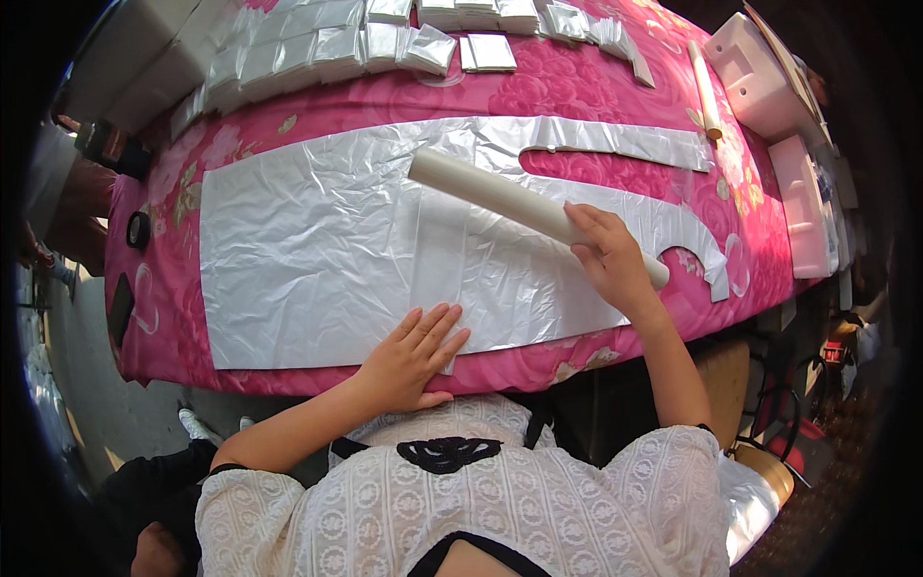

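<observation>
A thin white plastic apron (pixel 298 250) with a cut-out neck and straps lies flat and creased across the table. My left hand (pixel 413 354) rests palm down on its near edge, fingers stretched out, holding nothing. In my right hand (pixel 608 252) is a long pale tube (pixel 495 195), gripped nearer its right end. The tube slants over the apron, its far left end higher in the picture. Whether it touches the plastic I cannot tell.
Stacks of folded white plastic packets (pixel 332 50) line the far side of the pink floral tablecloth (pixel 404 101). Another tube (pixel 705 91) lies at the far right beside pale foam boxes (pixel 760 72). A black tape roll (pixel 138 230) sits at the left edge.
</observation>
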The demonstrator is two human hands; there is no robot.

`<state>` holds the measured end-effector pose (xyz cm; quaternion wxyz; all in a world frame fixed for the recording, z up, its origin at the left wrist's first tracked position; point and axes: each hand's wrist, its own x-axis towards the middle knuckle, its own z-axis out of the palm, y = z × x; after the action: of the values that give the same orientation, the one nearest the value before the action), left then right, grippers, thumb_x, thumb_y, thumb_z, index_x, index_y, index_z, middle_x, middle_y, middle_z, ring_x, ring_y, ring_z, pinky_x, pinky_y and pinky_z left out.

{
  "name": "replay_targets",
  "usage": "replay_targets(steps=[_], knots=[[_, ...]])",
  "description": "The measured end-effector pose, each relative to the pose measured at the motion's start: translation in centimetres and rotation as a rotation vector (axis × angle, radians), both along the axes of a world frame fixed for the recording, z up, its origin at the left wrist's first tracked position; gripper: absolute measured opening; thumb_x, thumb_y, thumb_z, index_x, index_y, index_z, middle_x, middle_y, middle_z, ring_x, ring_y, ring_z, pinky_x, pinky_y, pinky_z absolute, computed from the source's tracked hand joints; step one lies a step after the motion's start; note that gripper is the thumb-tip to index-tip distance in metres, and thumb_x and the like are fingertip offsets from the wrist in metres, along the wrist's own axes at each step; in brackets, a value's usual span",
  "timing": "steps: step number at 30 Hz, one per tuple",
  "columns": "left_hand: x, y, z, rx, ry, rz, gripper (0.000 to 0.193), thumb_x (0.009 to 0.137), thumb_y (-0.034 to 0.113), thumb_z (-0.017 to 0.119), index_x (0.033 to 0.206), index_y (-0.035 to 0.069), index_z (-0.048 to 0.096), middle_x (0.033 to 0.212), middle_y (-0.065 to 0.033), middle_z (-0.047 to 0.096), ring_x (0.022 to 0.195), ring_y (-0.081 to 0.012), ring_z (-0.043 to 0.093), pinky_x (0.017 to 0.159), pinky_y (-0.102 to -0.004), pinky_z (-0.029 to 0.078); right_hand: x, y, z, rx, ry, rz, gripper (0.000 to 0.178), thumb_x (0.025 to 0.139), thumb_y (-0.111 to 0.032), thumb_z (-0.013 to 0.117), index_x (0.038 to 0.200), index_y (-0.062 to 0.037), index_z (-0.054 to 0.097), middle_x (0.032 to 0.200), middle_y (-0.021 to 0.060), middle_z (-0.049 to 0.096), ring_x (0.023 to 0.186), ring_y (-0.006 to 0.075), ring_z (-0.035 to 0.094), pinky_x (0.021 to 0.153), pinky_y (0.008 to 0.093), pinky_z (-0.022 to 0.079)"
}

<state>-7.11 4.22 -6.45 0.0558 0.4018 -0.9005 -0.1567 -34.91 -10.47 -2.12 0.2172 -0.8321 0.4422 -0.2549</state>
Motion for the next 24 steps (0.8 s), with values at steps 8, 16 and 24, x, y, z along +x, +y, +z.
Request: replay_targets(steps=[8,16,24], knots=[[-2.7,2.9,-1.5,-0.104,-0.093,0.139,0.068,0.071,0.028,0.064,0.131,0.006,0.041,0.142,-0.0204,0.028,0.134,-0.0336,0.024,0.107,-0.0488,0.019,8.1,3.2,-1.9,-0.208,0.121,0.377,0.049,0.069,-0.002,0.063,0.116,-0.0142,0.058,0.113,0.0052,0.057,0.103,0.0247,0.052,0.09,0.0377,0.04],[-2.3,3.3,-1.7,-0.191,-0.139,0.104,0.062,0.075,0.026,0.061,0.13,0.005,0.042,0.142,-0.0197,0.029,0.134,-0.0332,0.024,0.107,-0.0475,0.019,13.6,-9.1,-3.5,-0.339,0.103,0.264,0.05,0.073,-0.001,0.061,0.12,-0.0162,0.056,0.118,0.0049,0.056,0.106,0.0255,0.052,0.094,0.0384,0.039],[2.6,2.6,-0.6,-0.104,0.3,-0.021,0.042,0.077,0.017,0.061,0.115,0.0,0.053,0.125,-0.0132,0.05,0.116,-0.0268,0.048,0.097,-0.04,0.04,12.2,-3.4,-1.4,-0.105,-0.02,0.48,0.044,0.071,0.005,0.055,0.114,-0.0059,0.056,0.121,0.0118,0.052,0.112,0.0279,0.047,0.094,0.0363,0.042]])
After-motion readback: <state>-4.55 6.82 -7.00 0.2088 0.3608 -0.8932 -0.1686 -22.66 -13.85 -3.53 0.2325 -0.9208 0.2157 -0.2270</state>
